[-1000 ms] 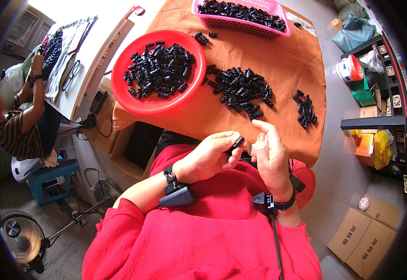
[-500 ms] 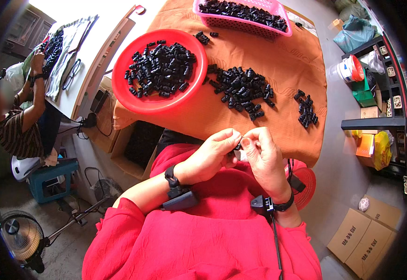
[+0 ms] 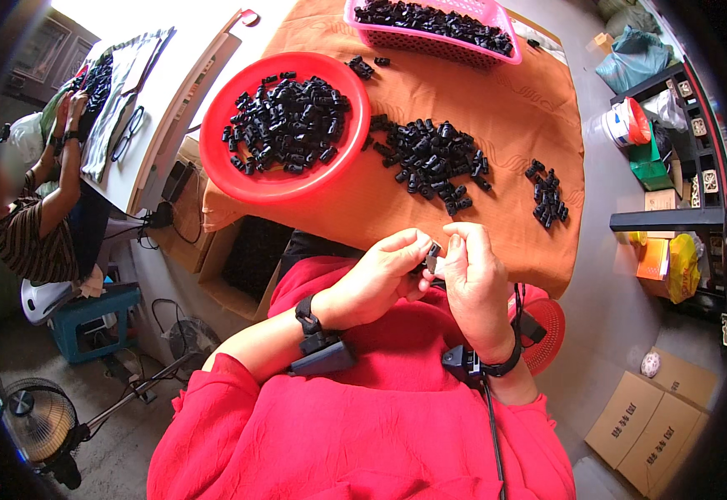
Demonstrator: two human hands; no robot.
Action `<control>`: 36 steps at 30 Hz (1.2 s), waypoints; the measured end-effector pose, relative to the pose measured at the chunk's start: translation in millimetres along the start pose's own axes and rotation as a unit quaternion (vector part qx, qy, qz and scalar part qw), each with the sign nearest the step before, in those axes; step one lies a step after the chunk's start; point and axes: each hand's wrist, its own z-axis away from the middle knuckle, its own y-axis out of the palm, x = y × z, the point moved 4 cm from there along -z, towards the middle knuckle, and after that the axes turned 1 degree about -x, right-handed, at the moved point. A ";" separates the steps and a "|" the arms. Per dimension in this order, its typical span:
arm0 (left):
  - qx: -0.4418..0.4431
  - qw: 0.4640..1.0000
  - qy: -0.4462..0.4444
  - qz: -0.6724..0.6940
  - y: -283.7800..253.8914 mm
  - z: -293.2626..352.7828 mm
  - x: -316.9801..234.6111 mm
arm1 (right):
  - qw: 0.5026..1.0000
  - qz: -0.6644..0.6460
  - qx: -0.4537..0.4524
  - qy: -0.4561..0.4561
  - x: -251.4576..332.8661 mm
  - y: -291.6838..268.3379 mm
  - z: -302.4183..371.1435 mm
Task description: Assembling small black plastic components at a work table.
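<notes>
Just past the near edge of the orange-covered table [image 3: 355,218], my hands meet in front of my body. Between thumb and fingers, my left hand [image 3: 376,283] pinches a small black plastic part [image 3: 433,249]. My right hand [image 3: 478,287] is closed on a small pale flat piece [image 3: 441,266] touching the black part; its exact kind is too small to tell. A loose pile of similar black parts [image 3: 434,158] lies on the cloth ahead. To its right is a smaller group of black parts [image 3: 548,196].
A red round basin [image 3: 217,158] of black parts stands left on the table, and a pink basket [image 3: 430,46] of them at the back. Another person [image 3: 34,208] works at a white table on the left. A fan [image 3: 40,421] and cardboard boxes [image 3: 647,425] stand on the floor.
My right hand has turned and shifted slightly right, its fingers drawing back from the black part, which now shows more. The other person's hands have moved a little.
</notes>
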 end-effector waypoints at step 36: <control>-0.037 0.998 0.039 -0.038 -2.7 2.4 4.0 | 1.000 -0.014 0.015 0.015 0.7 4.5 -0.6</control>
